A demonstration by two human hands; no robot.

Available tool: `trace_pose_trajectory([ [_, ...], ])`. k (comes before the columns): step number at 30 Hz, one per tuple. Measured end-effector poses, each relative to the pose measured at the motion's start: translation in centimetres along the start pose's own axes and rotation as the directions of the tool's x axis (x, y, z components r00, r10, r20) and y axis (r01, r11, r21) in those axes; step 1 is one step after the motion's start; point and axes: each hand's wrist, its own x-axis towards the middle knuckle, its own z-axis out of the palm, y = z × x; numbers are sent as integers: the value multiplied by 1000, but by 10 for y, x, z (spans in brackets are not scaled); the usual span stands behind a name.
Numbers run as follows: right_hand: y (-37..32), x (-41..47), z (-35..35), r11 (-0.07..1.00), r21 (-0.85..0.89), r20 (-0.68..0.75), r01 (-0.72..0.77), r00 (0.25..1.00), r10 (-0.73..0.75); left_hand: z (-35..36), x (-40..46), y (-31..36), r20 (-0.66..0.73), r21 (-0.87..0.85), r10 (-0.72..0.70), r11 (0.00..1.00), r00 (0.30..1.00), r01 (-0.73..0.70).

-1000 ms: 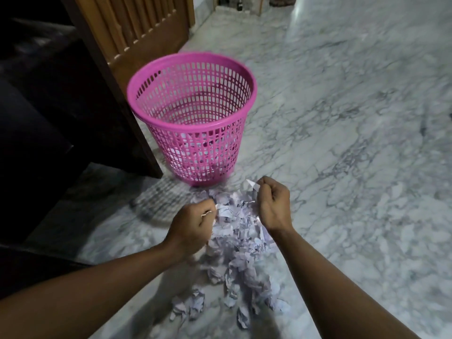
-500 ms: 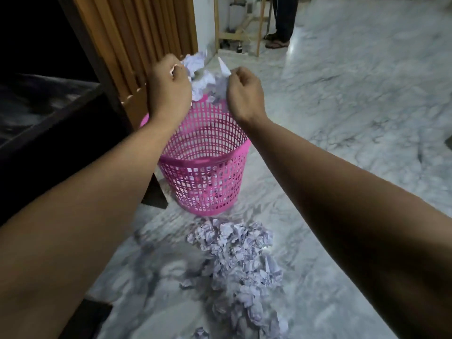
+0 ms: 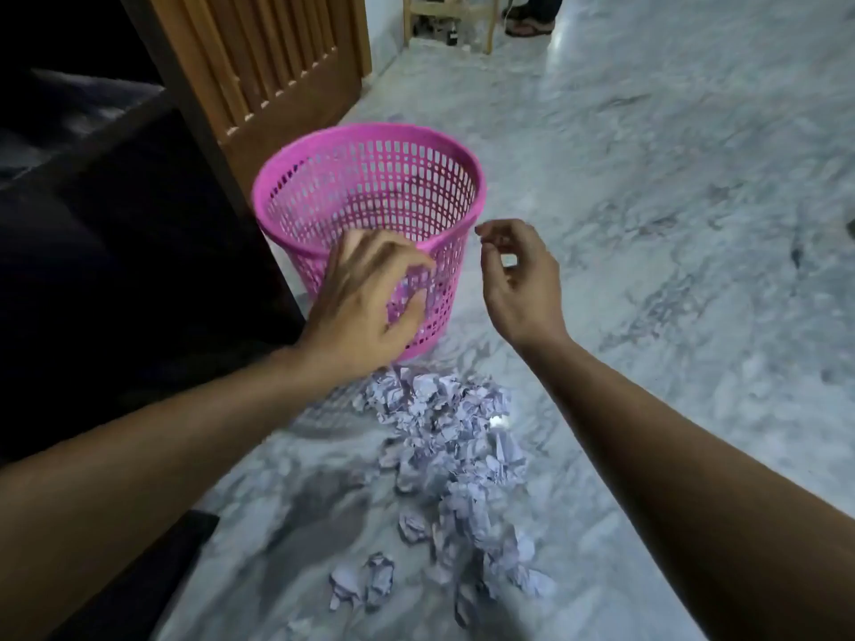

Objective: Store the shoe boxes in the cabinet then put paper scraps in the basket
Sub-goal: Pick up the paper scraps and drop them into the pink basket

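Both hands down from above basket rim, handful gone. Left hand [image 3: 365, 298] and right hand [image 3: 520, 282] loosely open, empty, near side of pink basket [image 3: 370, 145]. Paper scraps [image 3: 453, 446] heaped on floor just near of basket. Step: scrap transfer, mid-cycle. Next: reach down, gather another handful.

You are in a home interior: polished grey-veined marble floor [image 3: 647, 224], a slatted wooden door [image 3: 277, 71] at far left, dark furniture [image 3: 115, 270] on the left, and a wooden stand [image 3: 451, 20] beside sandalled feet [image 3: 529, 25] at the far end.
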Motion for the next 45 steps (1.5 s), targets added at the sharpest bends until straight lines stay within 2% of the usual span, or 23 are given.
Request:
trace_pose_trajectory([
  [2,33,-62,-10,988,-146,97,-48,993,63,13,-73,4,237,-2,-4,1000,971,5],
  [3,50,-96,-16,974,-217,145,-70,984,103,17,-113,4,392,3,-46,999,919,49],
  [5,76,-165,-27,924,-347,211,-162,946,245,20,-193,1,668,53,-138,989,731,139],
  [6,84,-197,-33,880,-417,233,-226,909,344,18,-232,-2,758,101,-193,978,623,181],
  [7,90,-225,-38,829,-487,250,-276,865,435,13,-266,-3,808,158,-253,963,531,219],
  [9,94,-266,-49,734,-606,287,-306,777,560,2,-320,-4,829,289,-382,918,409,271],
  [12,94,-299,-63,606,-788,422,-114,617,664,-7,-364,4,841,427,-504,841,195,333],
  [13,94,-306,-66,579,-814,457,-43,567,685,-6,-370,9,846,437,-512,826,148,357],
  [15,94,-316,-65,564,-824,510,61,514,690,2,-377,24,857,428,-502,817,111,386],
  [17,92,-323,-52,611,-788,559,71,498,663,14,-379,36,845,431,-520,801,125,416],
  [18,91,-325,-41,653,-756,582,46,503,639,20,-378,40,837,423,-526,798,152,429],
  [19,89,-325,-30,692,-722,596,15,521,611,26,-376,41,836,392,-507,820,209,417],
  [21,83,-320,-10,749,-659,590,-70,570,572,39,-365,41,865,274,-357,925,353,263],
  [22,79,-317,-2,761,-640,580,-104,584,568,47,-357,41,876,228,-280,958,393,175],
  [24,73,-308,10,750,-656,569,-84,599,564,66,-341,44,874,227,-258,966,411,123],
  [26,71,-298,17,708,-706,562,7,612,556,85,-325,49,842,261,-306,952,444,161],
  [28,75,-291,20,678,-731,574,82,612,545,98,-309,51,794,271,-337,941,505,202],
  [31,89,-288,24,695,-709,623,120,568,537,110,-290,46,726,251,-365,930,583,270],
  [34,101,-288,23,749,-656,641,89,589,492,118,-272,39,721,216,-342,937,602,274],
  [38,111,-287,13,787,-613,667,61,573,475,127,-260,32,746,128,-218,974,630,186],
  [41,115,-281,4,786,-617,659,34,568,493,135,-248,32,750,103,-225,968,621,227],
  [43,115,-275,-2,784,-621,628,-9,593,504,139,-237,32,745,111,-242,964,621,243],
  [45,115,-267,-6,792,-608,575,-64,651,495,142,-228,31,735,97,-229,967,639,236],
])
